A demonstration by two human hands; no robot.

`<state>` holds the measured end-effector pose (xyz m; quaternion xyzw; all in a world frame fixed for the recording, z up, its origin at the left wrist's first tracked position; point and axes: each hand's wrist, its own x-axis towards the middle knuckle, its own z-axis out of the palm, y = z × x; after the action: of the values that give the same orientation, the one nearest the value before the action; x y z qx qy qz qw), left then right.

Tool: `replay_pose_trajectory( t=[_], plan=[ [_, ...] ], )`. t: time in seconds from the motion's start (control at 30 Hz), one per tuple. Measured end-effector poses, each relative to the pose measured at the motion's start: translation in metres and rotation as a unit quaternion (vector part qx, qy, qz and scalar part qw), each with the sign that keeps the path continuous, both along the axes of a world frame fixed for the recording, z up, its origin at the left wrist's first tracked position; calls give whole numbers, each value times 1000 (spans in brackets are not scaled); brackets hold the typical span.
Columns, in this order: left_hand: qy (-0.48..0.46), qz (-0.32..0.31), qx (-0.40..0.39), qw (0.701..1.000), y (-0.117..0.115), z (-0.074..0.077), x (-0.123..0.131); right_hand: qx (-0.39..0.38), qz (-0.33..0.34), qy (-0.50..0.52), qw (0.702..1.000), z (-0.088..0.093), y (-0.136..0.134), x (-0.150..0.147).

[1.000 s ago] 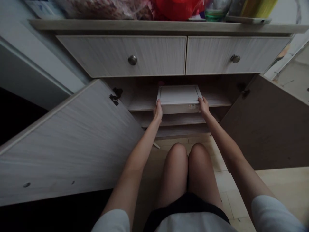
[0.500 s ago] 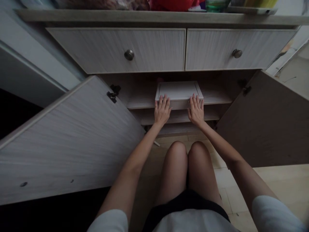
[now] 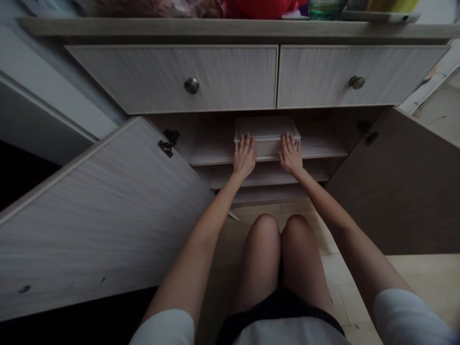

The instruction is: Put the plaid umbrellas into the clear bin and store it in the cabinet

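Observation:
A white rectangular box (image 3: 268,128) lies flat on the upper shelf (image 3: 212,151) inside an open cabinet. Against the left part of its front face rests my left hand (image 3: 245,155), fingers stretched out and pointing up. My right hand (image 3: 291,154) touches the right part of the same face, its fingers likewise extended. Neither hand wraps round the box. The rear of the box sits in shadow beneath the drawers.
The left cabinet door (image 3: 108,220) and right cabinet door (image 3: 402,191) stand swung open on both sides. Above are two closed drawers with round knobs (image 3: 191,86). A lower shelf (image 3: 251,177) runs beneath the box. Red and green items (image 3: 266,7) stand on top.
The box has moved deeper into the cabinet, its front now near the shelf edge instead of jutting out. Both hands have moved forward with it. The view has shifted slightly.

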<state>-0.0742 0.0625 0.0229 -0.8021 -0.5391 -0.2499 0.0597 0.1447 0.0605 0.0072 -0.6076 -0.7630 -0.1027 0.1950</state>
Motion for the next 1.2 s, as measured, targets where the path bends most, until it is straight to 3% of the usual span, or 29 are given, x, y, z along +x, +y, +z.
replay_pose_trajectory(
  t=[0.37, 0.57, 0.9, 1.2],
  plan=[
    [-31, -20, -56, 998, 46, 14, -1, -44, 26, 52, 997, 7, 56, 6],
    [-34, -23, -67, 997, 71, 12, -3, -66, 26, 47, 996, 13, 77, 8],
    [-33, -32, -71, 996, 101, 8, -6, -87, 20, 51, 995, 17, 101, 7],
    [-53, -44, -68, 995, 115, 6, -10, -102, 0, 17, 995, 22, 102, 4]
  ],
)
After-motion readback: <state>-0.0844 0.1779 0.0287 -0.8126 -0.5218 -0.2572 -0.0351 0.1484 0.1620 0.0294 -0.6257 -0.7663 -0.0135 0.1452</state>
